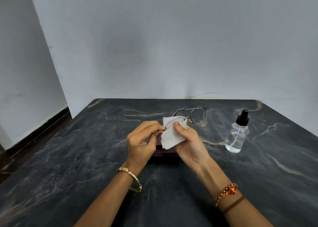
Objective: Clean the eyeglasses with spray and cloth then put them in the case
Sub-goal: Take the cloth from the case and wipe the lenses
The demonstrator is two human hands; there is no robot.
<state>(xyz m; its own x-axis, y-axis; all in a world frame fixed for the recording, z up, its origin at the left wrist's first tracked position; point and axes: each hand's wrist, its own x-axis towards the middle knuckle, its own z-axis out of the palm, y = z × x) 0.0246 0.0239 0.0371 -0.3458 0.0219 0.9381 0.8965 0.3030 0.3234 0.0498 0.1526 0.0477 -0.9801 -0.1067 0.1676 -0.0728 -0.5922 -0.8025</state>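
Thin metal-framed eyeglasses (197, 115) are held above the dark marble table (86, 158). My left hand (142, 142) pinches the frame at its left hinge. My right hand (191, 144) presses a white cloth (172, 137) against the left lens, thumb on top; the right lens sticks out bare beyond the cloth. A dark purple case (165, 153) lies on the table right under my hands, mostly hidden by them. A clear spray bottle (237, 134) with a black pump top stands upright to the right, apart from my hands.
The table's far edge meets a pale wall (154, 46). A thin wire (206, 94) lies along the wall at the table's back edge. Floor and a dark skirting board (34, 137) show past the table's left edge.
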